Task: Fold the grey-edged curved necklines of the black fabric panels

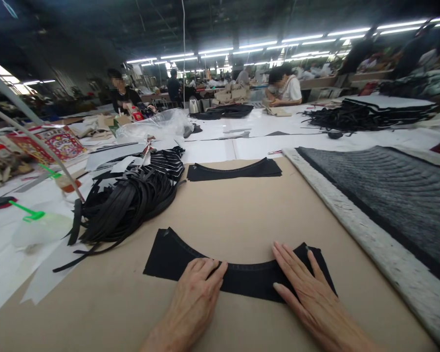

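A black curved fabric piece lies on the tan board in front of me, its concave edge facing away. My left hand rests on its near edge left of the middle, fingers bent and pressed together; whether they pinch the cloth is hidden. Over the right part of the piece my right hand lies flat with fingers spread. Farther back on the board sits a second black curved piece, with layered edges, touched by neither hand.
Left of the board is a heap of black strips. Beyond it stand a bottle with a green spout and a slanting pole. Grey textured sheets lie at the right. Several people work at tables behind.
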`<state>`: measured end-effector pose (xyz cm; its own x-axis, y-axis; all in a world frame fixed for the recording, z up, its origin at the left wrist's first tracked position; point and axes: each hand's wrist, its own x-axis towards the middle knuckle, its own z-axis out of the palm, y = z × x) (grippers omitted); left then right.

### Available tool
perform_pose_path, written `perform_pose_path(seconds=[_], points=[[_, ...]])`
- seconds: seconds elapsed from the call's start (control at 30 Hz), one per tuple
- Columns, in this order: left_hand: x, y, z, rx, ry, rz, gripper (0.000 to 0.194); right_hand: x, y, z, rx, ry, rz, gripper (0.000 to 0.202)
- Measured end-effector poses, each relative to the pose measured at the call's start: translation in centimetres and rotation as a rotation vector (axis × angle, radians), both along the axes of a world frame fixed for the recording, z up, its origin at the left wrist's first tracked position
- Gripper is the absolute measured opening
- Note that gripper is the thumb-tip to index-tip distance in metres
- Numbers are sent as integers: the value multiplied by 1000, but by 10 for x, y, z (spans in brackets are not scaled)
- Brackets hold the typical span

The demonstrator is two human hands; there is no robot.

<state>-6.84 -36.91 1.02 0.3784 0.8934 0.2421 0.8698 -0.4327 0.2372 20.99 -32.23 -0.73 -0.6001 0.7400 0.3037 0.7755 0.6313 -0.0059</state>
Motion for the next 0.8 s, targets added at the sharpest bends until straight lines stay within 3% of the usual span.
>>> perform_pose_path(seconds=[0.17, 0.3, 0.47, 0.63, 0.8], points=[[11, -2, 4, 7, 84, 71, 44, -27, -7, 10, 127, -43, 98, 69], [14, -3, -2, 16, 135, 50, 48, -48, -11, 9, 107, -81, 195, 66], [7, -4, -9, 26, 86, 80, 52, -54, -9, 5, 96, -68, 230, 64], [2, -8, -17, 99, 49, 61, 40, -59, -7, -1, 100, -99, 215, 64], [2, -11, -8, 43, 2, 65, 38, -65, -3, -2, 169, -93, 249, 58]])
